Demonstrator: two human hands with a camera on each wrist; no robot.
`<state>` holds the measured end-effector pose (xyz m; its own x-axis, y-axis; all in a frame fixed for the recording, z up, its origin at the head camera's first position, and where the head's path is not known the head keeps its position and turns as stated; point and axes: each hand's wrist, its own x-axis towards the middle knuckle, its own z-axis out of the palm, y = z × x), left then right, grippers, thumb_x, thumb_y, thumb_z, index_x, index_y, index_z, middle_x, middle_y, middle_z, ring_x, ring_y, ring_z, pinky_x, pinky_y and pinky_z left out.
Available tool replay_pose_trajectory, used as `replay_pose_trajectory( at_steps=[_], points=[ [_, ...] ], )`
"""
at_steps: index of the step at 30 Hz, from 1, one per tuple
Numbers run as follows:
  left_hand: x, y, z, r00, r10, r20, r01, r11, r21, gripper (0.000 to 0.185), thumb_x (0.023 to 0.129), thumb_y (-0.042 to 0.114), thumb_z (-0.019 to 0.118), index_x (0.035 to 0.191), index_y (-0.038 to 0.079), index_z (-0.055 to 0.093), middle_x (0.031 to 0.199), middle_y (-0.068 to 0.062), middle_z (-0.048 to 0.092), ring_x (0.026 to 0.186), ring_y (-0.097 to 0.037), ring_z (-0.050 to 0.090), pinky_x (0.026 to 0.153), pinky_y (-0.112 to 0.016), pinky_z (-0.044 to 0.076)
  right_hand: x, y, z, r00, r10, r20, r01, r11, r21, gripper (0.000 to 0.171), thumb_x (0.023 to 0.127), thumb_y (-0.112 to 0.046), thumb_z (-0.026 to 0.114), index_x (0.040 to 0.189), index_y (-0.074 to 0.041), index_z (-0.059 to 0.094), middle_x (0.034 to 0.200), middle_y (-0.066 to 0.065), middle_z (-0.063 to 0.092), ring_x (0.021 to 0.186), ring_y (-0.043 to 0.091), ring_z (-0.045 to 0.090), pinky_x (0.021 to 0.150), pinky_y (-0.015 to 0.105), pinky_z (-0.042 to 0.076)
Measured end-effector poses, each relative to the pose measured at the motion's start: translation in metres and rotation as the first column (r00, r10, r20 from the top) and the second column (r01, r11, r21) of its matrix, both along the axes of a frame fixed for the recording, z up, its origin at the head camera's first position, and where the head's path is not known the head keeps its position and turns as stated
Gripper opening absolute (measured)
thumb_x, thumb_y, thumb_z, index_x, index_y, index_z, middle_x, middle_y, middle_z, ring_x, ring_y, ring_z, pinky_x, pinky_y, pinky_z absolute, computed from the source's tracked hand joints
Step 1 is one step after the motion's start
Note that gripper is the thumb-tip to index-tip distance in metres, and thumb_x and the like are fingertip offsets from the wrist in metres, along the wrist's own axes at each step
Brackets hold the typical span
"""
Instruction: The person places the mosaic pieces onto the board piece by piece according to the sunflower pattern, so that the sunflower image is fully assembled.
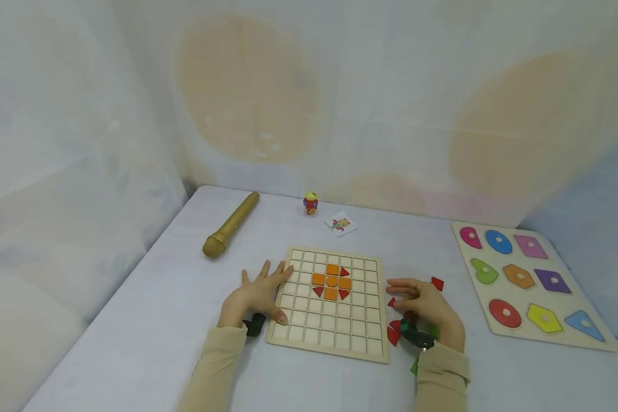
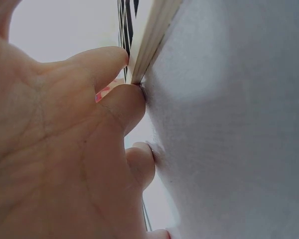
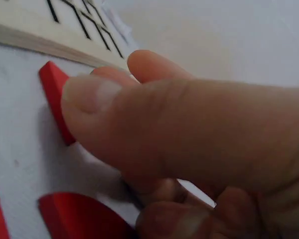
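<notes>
A square wooden grid board [image 1: 309, 336] lies on the table, with orange squares, an orange disc [image 1: 332, 281] and red triangles set in its cells. My left hand [image 1: 254, 297] rests at the board's left edge with fingers spread; thumb and index finger reach over the frame. In the left wrist view, other fingertips [image 2: 142, 162] touch the table beside the board's edge. Right of the board, my right hand [image 1: 426, 302] pinches a small red triangle [image 3: 55, 97] between thumb and fingers. Its tilted face shows past the thumb.
Red quarter-round pieces [image 1: 393, 335], another red piece [image 1: 438, 283] and green pieces [image 1: 414, 366] lie around my right hand. A shape puzzle board [image 1: 499, 274] is at the right. Behind are a gold microphone [image 1: 232, 224], a small toy figure [image 1: 311, 203] and a pattern card [image 1: 341, 224].
</notes>
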<state>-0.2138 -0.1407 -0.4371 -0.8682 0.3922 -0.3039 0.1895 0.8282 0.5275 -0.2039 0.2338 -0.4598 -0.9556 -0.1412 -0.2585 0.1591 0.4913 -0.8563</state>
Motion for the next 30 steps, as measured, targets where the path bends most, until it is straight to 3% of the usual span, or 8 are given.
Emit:
replay_pose_trajectory(
  at_steps=[4,10,22,26,30],
  points=[
    [0.0,0.001,0.001,1.0,0.008,0.002,-0.008,1.0,0.006,0.118,0.059,0.029,0.089,0.155,0.017,0.022,0.164,-0.01,0.008,0.15,-0.039,-0.009,0.105,-0.075,-0.018,-0.002,-0.003,0.0,0.999,0.024,-0.036,-0.022,0.999,0.044,0.047,0.083,-0.003,0.069,0.129,-0.006,0.06,0.123,0.015,0.067,0.081,0.018,0.056,0.063,0.025,0.05],
    [0.002,0.0,0.001,1.0,0.018,0.001,-0.018,1.0,0.009,0.118,0.058,0.028,0.09,0.155,0.016,0.023,0.164,-0.011,0.009,0.15,-0.039,-0.007,0.105,-0.075,-0.017,-0.004,-0.011,0.001,0.996,-0.009,-0.086,0.018,0.993,0.113,0.038,0.084,-0.001,0.069,0.121,-0.004,0.065,0.111,0.013,0.07,0.087,0.017,0.058,0.066,0.022,0.05],
    [0.0,-0.001,0.0,1.0,0.002,-0.009,-0.002,1.0,-0.002,0.117,0.06,0.03,0.089,0.155,0.018,0.023,0.164,-0.009,0.009,0.151,-0.038,-0.007,0.106,-0.075,-0.017,-0.003,-0.02,0.011,0.997,-0.067,-0.042,0.076,0.964,0.256,0.022,0.083,-0.009,0.074,0.104,-0.006,0.071,0.094,0.009,0.069,0.077,0.018,0.056,0.062,0.025,0.047],
    [0.0,0.0,-0.001,1.0,0.003,-0.005,-0.003,1.0,-0.004,0.118,0.059,0.03,0.089,0.155,0.019,0.022,0.164,-0.009,0.009,0.151,-0.038,-0.007,0.106,-0.075,-0.017,-0.002,-0.017,0.011,0.994,-0.108,-0.026,0.111,0.957,0.267,0.022,0.085,-0.02,0.074,0.104,-0.009,0.074,0.103,0.011,0.07,0.087,0.022,0.058,0.068,0.027,0.048],
    [0.0,0.0,-0.001,1.0,-0.003,-0.002,0.003,1.0,-0.006,0.119,0.059,0.032,0.089,0.156,0.019,0.021,0.164,-0.009,0.008,0.15,-0.039,-0.007,0.105,-0.076,-0.017,-0.003,-0.015,0.01,0.99,-0.13,-0.056,0.139,0.961,0.239,0.028,0.089,-0.027,0.069,0.109,-0.008,0.074,0.121,0.017,0.066,0.112,0.029,0.055,0.087,0.037,0.048]
  ],
)
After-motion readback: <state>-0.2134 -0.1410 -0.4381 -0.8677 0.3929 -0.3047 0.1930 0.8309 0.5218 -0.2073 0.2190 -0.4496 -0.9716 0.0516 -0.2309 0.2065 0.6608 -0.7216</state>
